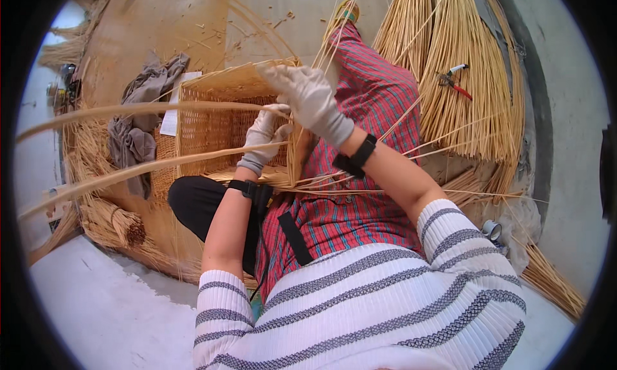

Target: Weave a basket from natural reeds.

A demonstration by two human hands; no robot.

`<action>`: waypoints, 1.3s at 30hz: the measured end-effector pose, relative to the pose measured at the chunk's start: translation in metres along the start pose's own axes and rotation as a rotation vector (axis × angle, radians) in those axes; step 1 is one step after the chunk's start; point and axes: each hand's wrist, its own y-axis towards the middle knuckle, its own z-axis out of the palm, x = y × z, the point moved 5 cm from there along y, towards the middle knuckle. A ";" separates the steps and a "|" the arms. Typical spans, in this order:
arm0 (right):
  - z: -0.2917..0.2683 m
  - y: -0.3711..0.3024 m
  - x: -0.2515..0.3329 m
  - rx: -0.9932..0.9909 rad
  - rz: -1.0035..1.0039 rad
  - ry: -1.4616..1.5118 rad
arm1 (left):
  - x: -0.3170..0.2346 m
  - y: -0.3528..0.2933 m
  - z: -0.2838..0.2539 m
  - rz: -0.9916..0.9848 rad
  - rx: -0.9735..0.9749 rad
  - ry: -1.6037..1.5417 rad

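A rectangular wicker basket (193,132) lies on its side in front of me, its open mouth toward me and long loose strands sticking out from its edge. My left hand (259,142), in a pale glove, is closed on the basket's right edge, thumb and fingers around the woven rods. Just above that edge, my right hand (312,100), also gloved, reaches leftward over the strands. Motion smears its fingertips, so whether it grips a strand cannot be told. Two long wicker strands (148,169) sweep leftward from the basket's edge.
Large bundles of wicker rods (463,87) lie at the right, with red-handled pruning shears (455,81) on top. A grey-brown cloth (138,119) hangs at the left beside a tied bundle (119,222). A tape roll (491,230) sits by clear plastic at the right.
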 end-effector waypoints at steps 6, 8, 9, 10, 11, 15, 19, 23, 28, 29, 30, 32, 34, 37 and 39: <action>-0.005 0.021 -0.072 0.322 0.130 1.125 | -0.035 0.020 -0.012 0.351 0.146 0.570; 0.004 0.013 -0.114 0.234 0.275 1.298 | -0.034 0.023 -0.015 0.298 0.233 0.628; 0.015 0.007 -0.131 0.151 0.351 1.398 | -0.031 0.026 -0.018 0.244 0.275 0.622; 0.034 -0.007 -0.144 0.098 0.532 1.238 | -0.030 0.028 -0.020 0.221 0.295 0.606; 0.051 -0.023 -0.155 0.011 0.731 1.069 | -0.024 0.030 -0.020 0.141 0.344 0.556; 0.079 -0.068 -0.151 -0.612 0.968 0.678 | -0.010 0.031 -0.017 0.012 0.427 0.393; 0.126 -0.107 -0.109 -0.130 1.601 1.377 | -0.007 0.024 0.006 0.013 0.261 -0.061; 0.115 -0.086 -0.098 0.039 1.255 0.666 | 0.011 0.019 0.029 -0.207 0.211 -0.552; 0.069 -0.039 -0.080 0.497 0.785 0.047 | 0.025 0.019 0.017 -0.302 0.194 -0.559; 0.053 -0.038 -0.070 0.646 0.639 -0.046 | 0.025 0.020 0.015 -0.289 0.205 -0.497; 0.037 -0.039 -0.054 0.800 0.407 -0.209 | 0.028 0.020 0.018 -0.377 0.261 -0.555; 0.004 -0.039 -0.017 0.623 0.214 0.184 | 0.025 0.024 0.017 -0.309 0.252 -0.626; -0.010 -0.047 0.012 0.431 0.166 0.533 | 0.026 0.025 0.019 -0.336 0.264 -0.832; -0.005 -0.054 -0.004 0.023 0.572 1.003 | 0.028 0.028 0.018 -0.264 0.282 -0.759; 0.006 -0.076 -0.030 -0.360 1.145 1.192 | 0.037 0.026 0.016 -0.325 0.288 -0.604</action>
